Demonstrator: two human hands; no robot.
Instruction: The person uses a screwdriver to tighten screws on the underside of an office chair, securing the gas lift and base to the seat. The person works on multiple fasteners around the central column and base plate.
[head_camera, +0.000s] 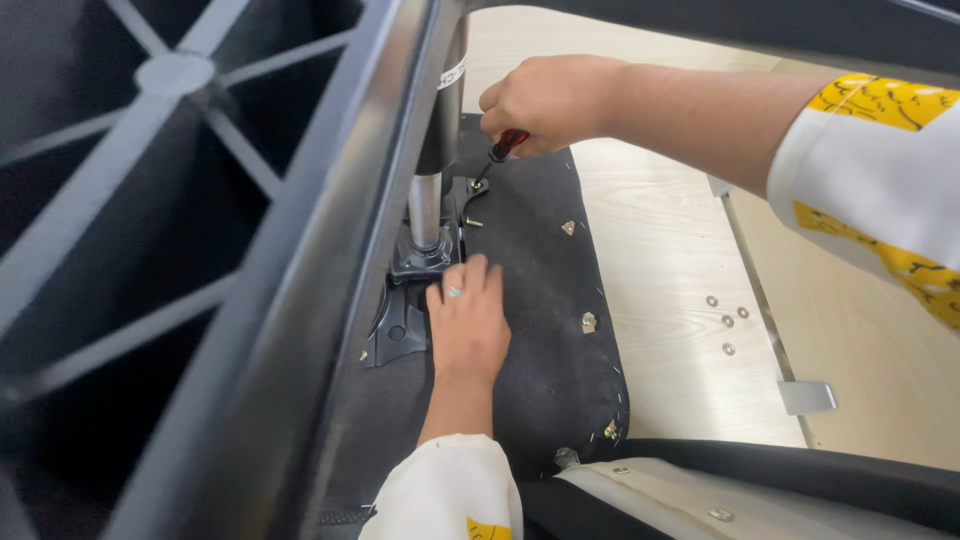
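At the far left, a black chair base with spokes from a round hub filled the view, very close to the camera and blurred. Next to it, a dark shiny bar ran from the top down to the lower left.

To the right of the bar, a metal column stood on a black metal mounting plate, and the plate lay on the black fabric underside of a chair seat. The left hand lay flat, palm down, on the seat, with its fingertips touching the edge of the plate just beside the foot of the column. The fingers were stretched and almost together, and they closed around nothing. A ring was on one finger.

Above it, the right hand was closed in a fist around a screwdriver with a red and black handle. The tip pointed down and to the left, at a screw at the upper edge of the plate, near the column. Whether the tip really sat in the screw, I could not tell. One more screw lay just below.

Metal brackets were fixed near the seat's right edge. Further right, some small washers lay on the pale wooden floor. Both arms wore white sleeves with yellow patterns.
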